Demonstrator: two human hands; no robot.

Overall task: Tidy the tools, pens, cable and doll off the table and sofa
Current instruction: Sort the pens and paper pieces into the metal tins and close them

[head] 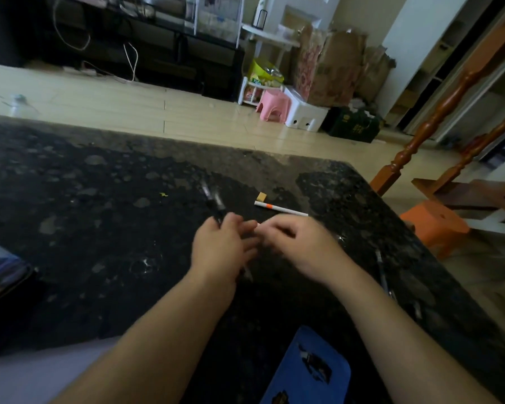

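Dark pens point(215, 201) jut from the left hand point(220, 246), whose fingers curl round them over the table point(99, 199). The right hand point(298, 243) is just beside it, fingers curled and blurred; whether it holds anything I cannot tell. A white pen point(280, 210) lies just beyond, near a tan block point(262, 196). A black pen point(382, 269) lies by the table's right edge.

Left forearm point(164, 325) and right forearm point(391, 325) are bare

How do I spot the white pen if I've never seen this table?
Look at the dark stone table. Just beyond the right hand lies the white pen, next to a small tan block. Only it has an orange band.
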